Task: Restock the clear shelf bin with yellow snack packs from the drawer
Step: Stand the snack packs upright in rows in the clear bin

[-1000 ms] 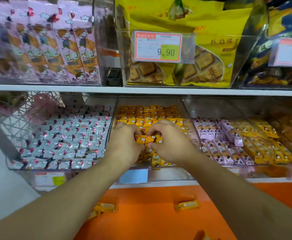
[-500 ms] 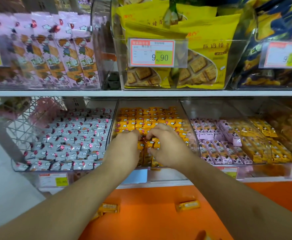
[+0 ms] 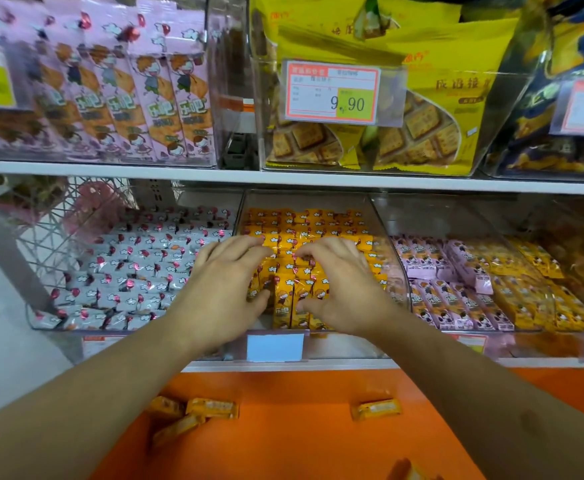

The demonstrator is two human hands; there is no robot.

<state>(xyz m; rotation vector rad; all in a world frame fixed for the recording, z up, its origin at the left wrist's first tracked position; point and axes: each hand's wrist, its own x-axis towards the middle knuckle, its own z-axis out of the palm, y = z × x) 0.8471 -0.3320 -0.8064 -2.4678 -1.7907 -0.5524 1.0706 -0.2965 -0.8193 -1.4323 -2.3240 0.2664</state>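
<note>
In front of you the white shelf carries a row of clear containers, and below it the orange drawer stands open. The clear shelf bin sits in the middle of the lower row, between a bin of white-wrapped packs on the left and a bin of pink packs on the right. It is filled with yellow snack packs, lying in flat rows toward the back and standing upright at the front. Both your arms reach over the drawer into this bin. Your left hand has its fingers spread and gently curved, resting on the packs at the left side, thumb low against the upright ones. Your right hand mirrors it on the right side, fingers arched over the packs and thumb tucked toward the front row; neither hand pinches a single pack that you can make out. Above, a price tag reads 9.90 on the bin of big yellow bags. A few loose yellow packs lie on the drawer floor, one more apart to the right.
</note>
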